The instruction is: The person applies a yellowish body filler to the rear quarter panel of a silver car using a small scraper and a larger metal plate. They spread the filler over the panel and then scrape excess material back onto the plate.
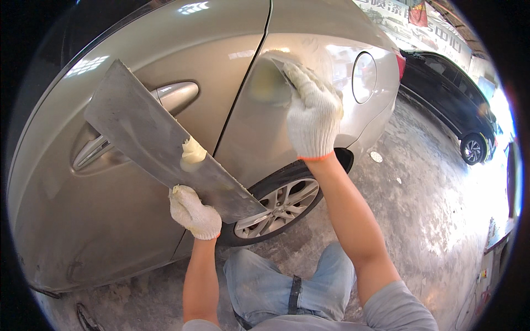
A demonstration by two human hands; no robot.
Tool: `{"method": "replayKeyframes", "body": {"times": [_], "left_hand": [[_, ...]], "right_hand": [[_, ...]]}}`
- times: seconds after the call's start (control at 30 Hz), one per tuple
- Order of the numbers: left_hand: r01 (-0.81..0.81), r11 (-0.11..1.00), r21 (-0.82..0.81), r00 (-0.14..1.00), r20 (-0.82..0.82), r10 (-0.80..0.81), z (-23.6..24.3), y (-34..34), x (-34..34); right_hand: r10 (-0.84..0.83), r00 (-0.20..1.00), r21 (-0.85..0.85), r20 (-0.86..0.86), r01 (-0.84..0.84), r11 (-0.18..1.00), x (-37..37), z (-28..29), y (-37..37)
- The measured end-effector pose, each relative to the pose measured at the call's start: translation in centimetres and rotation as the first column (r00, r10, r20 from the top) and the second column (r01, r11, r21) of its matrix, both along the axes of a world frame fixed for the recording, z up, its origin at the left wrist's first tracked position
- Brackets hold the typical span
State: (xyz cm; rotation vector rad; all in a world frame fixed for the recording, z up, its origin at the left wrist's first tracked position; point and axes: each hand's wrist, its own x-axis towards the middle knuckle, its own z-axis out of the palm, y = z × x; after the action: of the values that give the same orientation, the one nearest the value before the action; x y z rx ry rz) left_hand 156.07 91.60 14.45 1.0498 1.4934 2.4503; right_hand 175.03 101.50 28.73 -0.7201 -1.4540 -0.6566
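In my gloved left hand [194, 212] I hold a long grey metal board [138, 129] at its lower edge, with a blob of cream filler [192, 153] on it. My gloved right hand [313, 110] is closed on a thin spreader [280, 69], held against the champagne car's rear panel [259, 138]. A pale, smeared filler patch [266, 83] shows there, right of the door seam and left of the round fuel flap [364, 77]. The board partly covers the door handles [178, 97].
The rear wheel [281, 201] is low in front of me, above my jeans-clad legs [259, 281]. A dark car [441, 94] stands at the right on the mottled concrete floor [408, 209]. A banner [441, 33] hangs behind it, and a bench edge [497, 237] shows at the far right.
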Motion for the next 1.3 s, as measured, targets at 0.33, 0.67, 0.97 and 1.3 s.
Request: {"method": "replayKeyframes", "body": {"times": [0.33, 0.67, 0.97, 1.3], "left_hand": [[-0.047, 0.999, -0.019, 0.999, 0.013, 0.048, -1.5, 0.2, -0.6], [-0.055, 0.998, 0.022, 0.998, 0.021, 0.055, -1.0, 0.2, -0.3], [0.034, 0.999, 0.021, 0.998, 0.047, -0.035, 0.0, -0.1, -0.2], [0.036, 0.999, 0.041, 0.995, 0.087, -0.040, -1.4, 0.5, -0.9]], "right_hand": [[0.049, 0.999, -0.013, 0.012, -0.049, 0.999, -1.5, 0.1, 0.9], [0.040, 0.983, -0.081, 0.181, -0.025, 0.996, -2.4, -5.6, -3.0], [-0.023, 1.000, -0.006, 0.022, 0.023, 1.000, -0.2, 0.0, 0.3], [0.065, 0.996, -0.019, 0.062, -0.064, 0.998, -1.6, -1.0, 1.0]]}}
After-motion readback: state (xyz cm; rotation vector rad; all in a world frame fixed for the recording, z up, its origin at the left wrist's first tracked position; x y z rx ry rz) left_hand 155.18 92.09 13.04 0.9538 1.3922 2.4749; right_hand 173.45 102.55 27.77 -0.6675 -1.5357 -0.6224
